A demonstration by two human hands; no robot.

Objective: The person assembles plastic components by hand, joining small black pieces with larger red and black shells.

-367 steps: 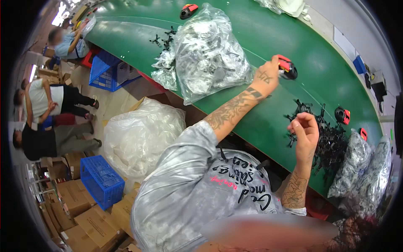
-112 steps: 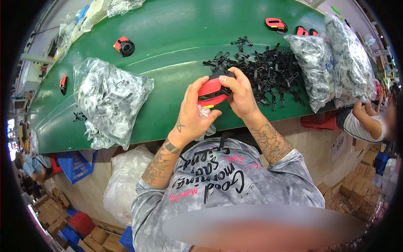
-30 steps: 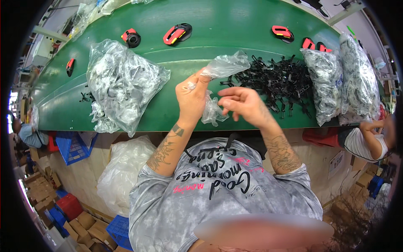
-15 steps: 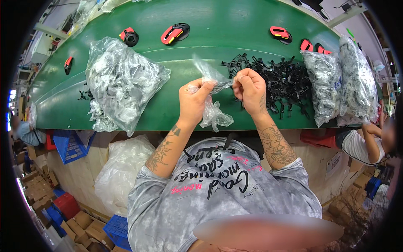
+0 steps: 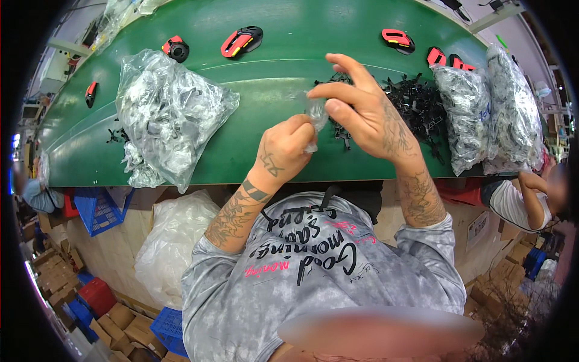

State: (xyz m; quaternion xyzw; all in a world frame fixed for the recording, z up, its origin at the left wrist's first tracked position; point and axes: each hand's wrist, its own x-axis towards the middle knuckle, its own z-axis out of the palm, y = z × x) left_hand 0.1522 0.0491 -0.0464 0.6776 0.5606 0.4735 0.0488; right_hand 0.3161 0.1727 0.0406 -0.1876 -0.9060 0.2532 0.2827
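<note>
My left hand [image 5: 287,145] is closed round a small clear plastic bag [image 5: 316,111] whose crumpled top sticks up from the fist. Just right of it my right hand [image 5: 369,114] has its fingers spread, thumb and forefinger close to the bag's upper end. Whether they touch it I cannot tell. Under and behind the right hand lies a pile of small black plastic parts [image 5: 416,111] on the green table [image 5: 271,157]. What the little bag contains is hidden.
A large clear bag of wrapped parts [image 5: 172,114] lies at left. Two filled bags [image 5: 461,114] stand at right. Several red-and-black pieces [image 5: 241,42] are spread along the table's far side. Below the edge are a white plastic sack [image 5: 175,247] and a blue crate [image 5: 102,208].
My right hand has opened from a pinch and risen slightly. My left hand has turned and gathered the bag into its fist, moving a little right.
</note>
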